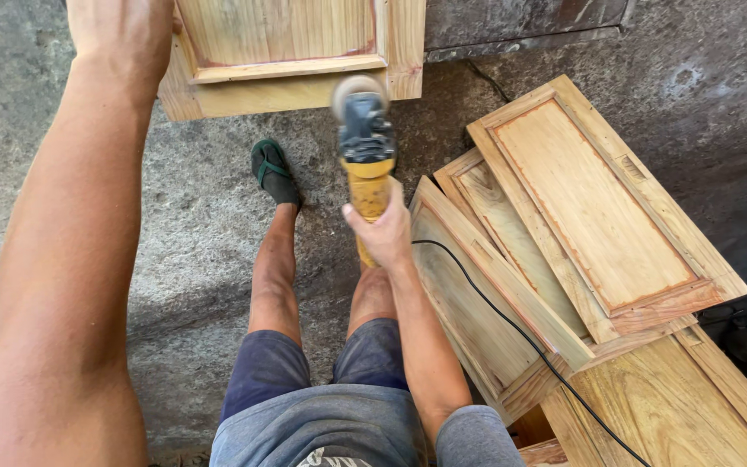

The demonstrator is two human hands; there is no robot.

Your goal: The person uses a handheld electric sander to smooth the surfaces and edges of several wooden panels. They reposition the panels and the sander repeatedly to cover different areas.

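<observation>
The person stands over a rough grey concrete floor (pixel 192 216), looking down past their own legs. The right hand (pixel 384 232) is closed around the yellow body of an angle grinder (pixel 365 147), gripping it firmly, with the dark head and blurred round disc pointing away from the person toward a wooden cabinet door (pixel 296 60) at the top of the view. The disc sits just at the lower edge of that door's frame; whether it touches the wood cannot be told. The left hand (pixel 123 30) reaches up to the left corner of the same door and rests against it, but its fingers are cut off by the picture edge, so its grip cannot be told. A black power cord (pixel 512 320) runs from the grinder down across a stack of similar panelled doors (pixel 581 225) lying overlapped on the right, tilted at an angle. One foot in a dark green sandal (pixel 274 173) stands on the floor just below the held door. No containers show.
</observation>
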